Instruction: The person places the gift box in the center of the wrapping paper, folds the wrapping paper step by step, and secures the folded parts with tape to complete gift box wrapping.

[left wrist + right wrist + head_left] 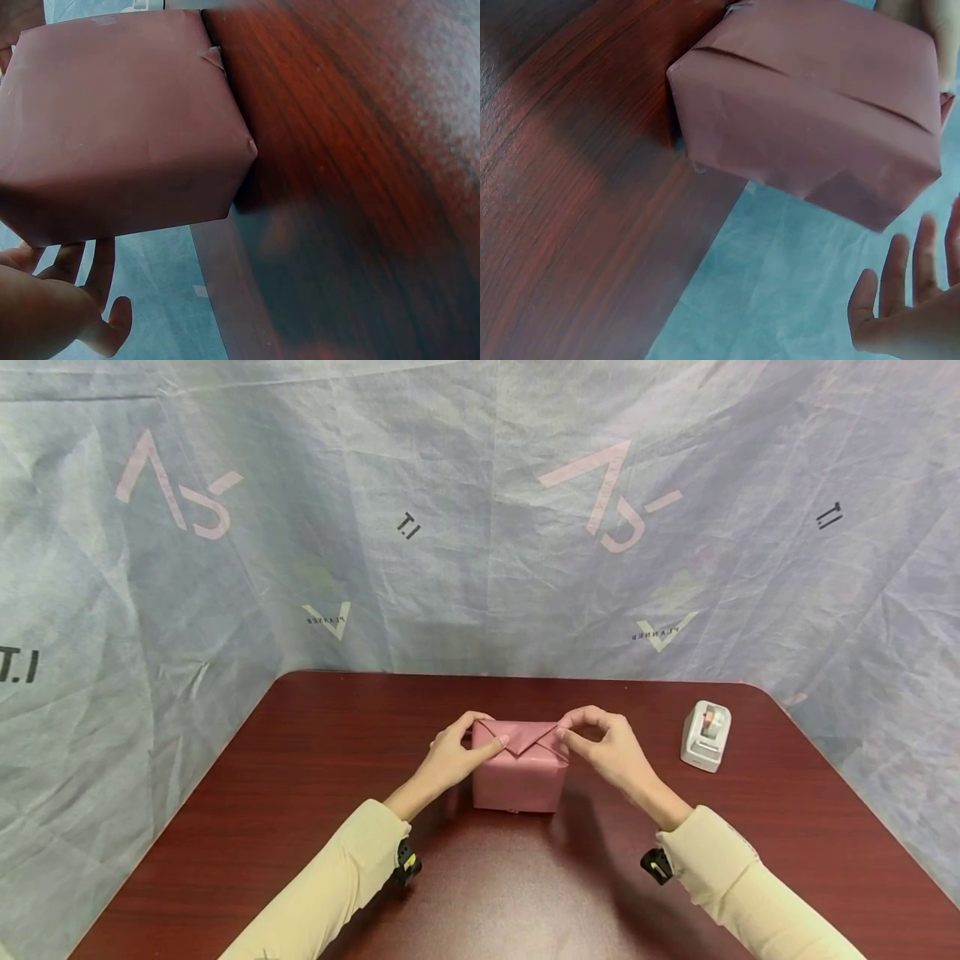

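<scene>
One pink box (pixel 519 772) sits in the middle of the table (pixel 300 827), wrapped in pink paper. On top a pointy flap (pixel 525 737) is folded down twd the front.

Left hand (pixel 453 756) is on the box's left side. Its thumb lies on the flap's tip and presses it flat, w/ the other fingers bent round the back left corner. So it holds the box, fingers curled on it. In the left wrist view the box (pixel 120 120) fills the top left and only some fingers (pixel 97 274) show under it, loose and a bit spread; can't see the touch from there.

Right hand (pixel 607 747) is at the box's top right corner. Thumb and 1st finger are pinched together on the paper edge there, other fingers curled above. In the right wrist view the box (pixel 817 105) is up top w/ a fold line across it, and the fingertips (pixel 900 277) poke up at the bottom right, apart from the box in that pic.

Both arms come in from the bottom, one on each side, bent in twd the box. Both have cream sleeves (pixel 337 885). Wrists are lifted a bit off the table.

One white tape holder (pixel 706 737) stands on the table to the right, well apart from the box and past the right hand.

Behind the table hangs a grey-blue sheet (pixel 480 527) w/ pink and black marks on it.

Count: 1 box, 1 tape holder, 2 hands.
</scene>
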Available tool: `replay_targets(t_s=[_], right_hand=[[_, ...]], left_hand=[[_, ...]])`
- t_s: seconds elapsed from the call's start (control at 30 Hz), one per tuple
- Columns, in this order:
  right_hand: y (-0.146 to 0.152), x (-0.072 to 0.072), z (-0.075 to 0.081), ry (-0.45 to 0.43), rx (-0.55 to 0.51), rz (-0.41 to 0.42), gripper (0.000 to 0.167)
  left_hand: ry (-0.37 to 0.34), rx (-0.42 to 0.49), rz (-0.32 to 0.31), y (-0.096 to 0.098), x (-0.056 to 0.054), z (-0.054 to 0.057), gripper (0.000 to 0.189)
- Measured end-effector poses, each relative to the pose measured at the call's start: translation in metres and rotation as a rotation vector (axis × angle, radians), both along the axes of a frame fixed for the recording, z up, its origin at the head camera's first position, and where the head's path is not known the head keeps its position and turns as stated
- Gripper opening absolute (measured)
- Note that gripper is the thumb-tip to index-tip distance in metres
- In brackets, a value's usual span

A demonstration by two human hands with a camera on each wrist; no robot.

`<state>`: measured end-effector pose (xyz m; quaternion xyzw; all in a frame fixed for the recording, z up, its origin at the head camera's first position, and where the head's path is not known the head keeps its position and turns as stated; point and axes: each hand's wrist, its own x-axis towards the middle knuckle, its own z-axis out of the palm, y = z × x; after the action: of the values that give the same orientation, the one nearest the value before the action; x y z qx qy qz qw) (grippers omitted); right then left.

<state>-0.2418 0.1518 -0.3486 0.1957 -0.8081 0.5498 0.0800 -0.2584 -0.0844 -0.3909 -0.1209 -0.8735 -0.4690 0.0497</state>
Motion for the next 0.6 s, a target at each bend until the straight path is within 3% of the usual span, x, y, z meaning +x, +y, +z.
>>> replay_targets(t_s=[0.6], right_hand=[[-0.021, 0.009, -0.005, 0.043, 0.084, 0.043, 0.003]], left_hand=[[-0.003, -0.011, 0.0, 0.001, 0.001, 0.0, 0.041]])
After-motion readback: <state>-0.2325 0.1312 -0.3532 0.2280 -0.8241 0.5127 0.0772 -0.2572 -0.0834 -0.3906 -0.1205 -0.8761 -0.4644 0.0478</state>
